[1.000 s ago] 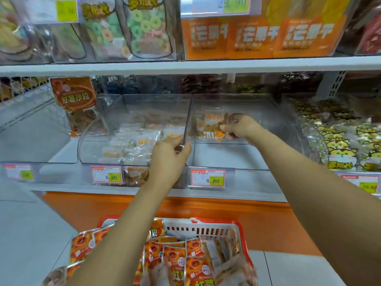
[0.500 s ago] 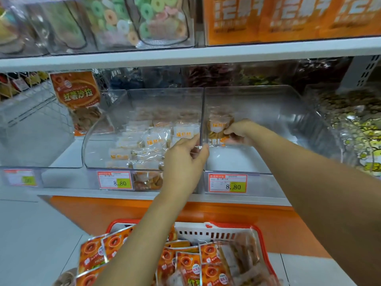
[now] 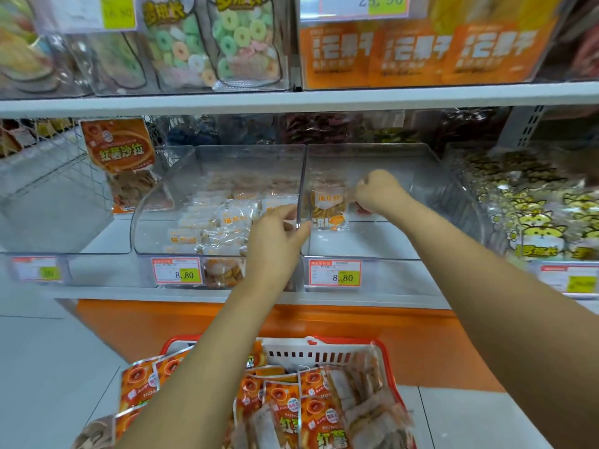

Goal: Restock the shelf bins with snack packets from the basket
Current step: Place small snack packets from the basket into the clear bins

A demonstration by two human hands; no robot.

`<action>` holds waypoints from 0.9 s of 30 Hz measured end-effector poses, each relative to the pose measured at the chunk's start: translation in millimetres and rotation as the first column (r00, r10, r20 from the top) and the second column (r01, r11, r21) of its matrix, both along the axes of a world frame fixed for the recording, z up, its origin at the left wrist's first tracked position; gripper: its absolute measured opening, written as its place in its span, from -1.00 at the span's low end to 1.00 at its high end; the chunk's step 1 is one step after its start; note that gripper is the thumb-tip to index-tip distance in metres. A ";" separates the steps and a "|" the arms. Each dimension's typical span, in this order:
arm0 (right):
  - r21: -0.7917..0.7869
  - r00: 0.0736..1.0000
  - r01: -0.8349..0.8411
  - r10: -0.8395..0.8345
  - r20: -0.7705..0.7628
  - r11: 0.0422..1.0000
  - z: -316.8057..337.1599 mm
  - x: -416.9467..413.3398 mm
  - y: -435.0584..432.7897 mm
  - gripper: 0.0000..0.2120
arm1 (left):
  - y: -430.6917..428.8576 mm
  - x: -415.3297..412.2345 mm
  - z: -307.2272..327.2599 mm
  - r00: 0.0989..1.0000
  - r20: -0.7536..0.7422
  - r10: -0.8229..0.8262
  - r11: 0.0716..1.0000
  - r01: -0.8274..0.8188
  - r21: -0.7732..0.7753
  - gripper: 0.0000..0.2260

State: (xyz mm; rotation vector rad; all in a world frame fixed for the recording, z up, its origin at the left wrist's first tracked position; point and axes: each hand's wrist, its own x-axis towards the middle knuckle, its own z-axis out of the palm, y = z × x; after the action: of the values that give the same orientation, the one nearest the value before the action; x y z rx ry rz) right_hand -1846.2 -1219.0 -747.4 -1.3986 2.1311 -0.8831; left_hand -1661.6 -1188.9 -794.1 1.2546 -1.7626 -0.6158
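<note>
— What ran along the top?
— A white shelf board (image 3: 291, 100) carried bags of pastel ring sweets (image 3: 241, 43) and, to their right, orange packs (image 3: 418, 53) under a 29.90 tag (image 3: 356, 4).
— And lower down?
— The left price label (image 3: 177, 271) and the right price label (image 3: 334, 273) both read 8.80, above an orange panel (image 3: 421, 345) and pale floor tiles (image 3: 48, 367). A wire rack (image 3: 55, 157) stood far left.

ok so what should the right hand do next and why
Probably release the packet and go back to the basket for more: the right hand pinches it standing by the wall of a nearly bare bin, while the left hand grips that wall.
</note>
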 end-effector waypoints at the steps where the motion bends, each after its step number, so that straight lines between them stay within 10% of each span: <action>1: -0.038 1.000 -0.010 0.010 -0.014 0.999 2.3 -0.5 13.0 -0.84 | 3.3 -1.7 2.3 0.999 -0.012 0.046 0.999 -0.047 -0.011 -0.68; 7: -0.266 0.996 0.077 -0.065 0.053 0.961 -18.2 -0.7 117.3 -0.67 | 66.3 -3.6 -5.8 0.984 -0.171 0.060 0.977 -0.093 -0.193 -0.92; 22: 0.427 0.972 0.023 -0.120 0.201 0.904 -223.4 -3.7 222.4 -0.73 | 120.9 -59.3 -133.0 0.964 0.194 -0.182 0.821 0.040 0.570 -0.62; 27: 0.289 0.961 0.039 -0.115 0.250 0.957 -233.9 0.5 214.4 -0.81 | 113.1 -76.9 -135.6 0.900 0.343 -0.267 0.722 -0.049 0.690 -0.71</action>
State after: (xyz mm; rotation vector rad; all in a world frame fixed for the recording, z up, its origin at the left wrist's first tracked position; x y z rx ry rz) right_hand -1845.7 -1004.6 -981.2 -1.0009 2.0228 -0.7143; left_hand -1738.5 -1075.8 -929.7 1.9130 -2.0568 -1.2307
